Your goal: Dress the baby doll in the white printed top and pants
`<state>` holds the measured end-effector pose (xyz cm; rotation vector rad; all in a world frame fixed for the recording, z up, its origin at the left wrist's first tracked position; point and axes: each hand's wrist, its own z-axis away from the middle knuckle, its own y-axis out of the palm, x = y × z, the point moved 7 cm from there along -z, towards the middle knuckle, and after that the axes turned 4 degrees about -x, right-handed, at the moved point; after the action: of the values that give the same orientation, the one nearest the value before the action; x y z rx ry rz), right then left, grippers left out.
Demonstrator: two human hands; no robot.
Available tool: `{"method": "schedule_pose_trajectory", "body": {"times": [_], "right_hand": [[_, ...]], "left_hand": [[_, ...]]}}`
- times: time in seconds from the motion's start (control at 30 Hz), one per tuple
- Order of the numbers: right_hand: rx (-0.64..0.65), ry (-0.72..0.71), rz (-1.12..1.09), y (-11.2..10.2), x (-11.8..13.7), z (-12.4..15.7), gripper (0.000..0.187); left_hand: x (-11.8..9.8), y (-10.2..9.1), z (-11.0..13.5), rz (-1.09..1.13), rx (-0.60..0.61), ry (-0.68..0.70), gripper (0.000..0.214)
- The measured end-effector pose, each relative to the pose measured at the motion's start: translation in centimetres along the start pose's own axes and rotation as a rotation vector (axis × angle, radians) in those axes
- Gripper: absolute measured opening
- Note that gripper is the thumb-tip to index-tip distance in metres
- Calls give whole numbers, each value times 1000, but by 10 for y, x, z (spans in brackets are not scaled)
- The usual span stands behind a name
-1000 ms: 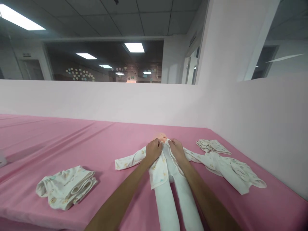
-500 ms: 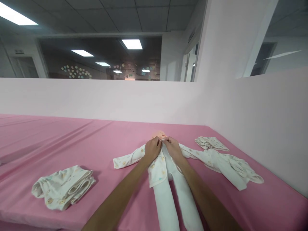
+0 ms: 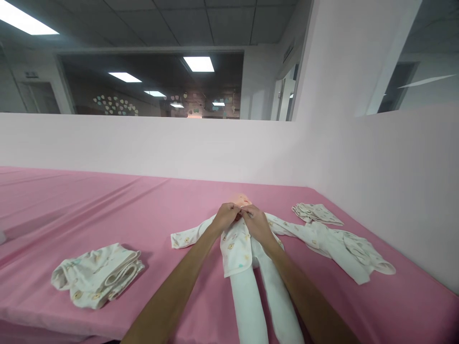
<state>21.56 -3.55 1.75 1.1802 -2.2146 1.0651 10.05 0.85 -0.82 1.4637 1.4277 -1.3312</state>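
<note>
A baby doll (image 3: 241,198) lies on its back on the pink table cover (image 3: 143,224), feet toward me, in white leggings (image 3: 263,296) and a white printed baby top (image 3: 234,246) with sleeves spread to both sides. My left hand (image 3: 225,216) and my right hand (image 3: 255,222) meet at the top's neckline just below the doll's head. Both pinch the front edges of the top together there. The doll's face is mostly hidden behind my hands.
A folded printed garment (image 3: 96,274) lies at the near left of the table. More printed baby clothes (image 3: 344,248) and a small folded piece (image 3: 315,213) lie at the right, close to the pale pink partition wall (image 3: 394,191) that bounds the back and right.
My hands have slid up from the doll's chest to the neckline and drawn closer together. The top's front edges now lie more closed.
</note>
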Motion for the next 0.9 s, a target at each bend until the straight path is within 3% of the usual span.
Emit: {"method": "schedule_pose_trajectory", "body": {"times": [0.17, 0.47, 0.63, 0.9], "right_hand": [[5, -4, -9, 0, 1, 3, 24], [-36, 185, -229, -1, -28, -4, 25], [-46, 212, -315, -1, -43, -9, 25], [-13, 174, -94, 5, -27, -7, 19]], "left_hand": [[-2, -1, 0, -56, -9, -3, 16], [3, -1, -11, -289, -193, 30, 16], [8, 2, -12, -193, -145, -22, 16], [11, 4, -10, 5, -63, -69, 3]]}}
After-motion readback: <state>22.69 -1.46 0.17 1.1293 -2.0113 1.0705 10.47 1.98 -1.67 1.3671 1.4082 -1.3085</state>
